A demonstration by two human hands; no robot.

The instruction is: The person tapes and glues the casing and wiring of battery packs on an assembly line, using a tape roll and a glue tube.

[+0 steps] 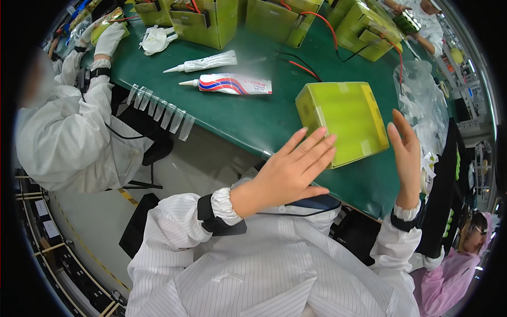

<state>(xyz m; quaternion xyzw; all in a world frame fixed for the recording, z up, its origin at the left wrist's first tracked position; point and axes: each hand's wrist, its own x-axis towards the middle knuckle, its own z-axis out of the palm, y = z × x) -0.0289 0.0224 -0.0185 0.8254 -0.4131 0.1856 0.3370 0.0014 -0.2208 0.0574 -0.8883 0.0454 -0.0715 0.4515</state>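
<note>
A yellow-green wrapped block (pixel 346 119) with bits of clear tape on its edges sits on the green table in front of me. My left hand (pixel 293 171) is open, fingers stretched out, at the block's near left corner. Its fingertips overlap the block's side; whether they touch it I cannot tell. Off the block's right side, my right hand (pixel 406 158) is open too, with thumb and fingers apart and nothing in it. Red and black wires (pixel 303 68) lie just behind the block.
Two white tubes with nozzles, one plain (pixel 206 62) and one striped (pixel 235 84), lie left of the block. Clear tape strips (pixel 161 110) hang from the table edge. More wired green blocks (pixel 203 24) stand behind. Clear plastic bags (pixel 422 100) lie right. A gloved co-worker (pixel 79 132) sits left.
</note>
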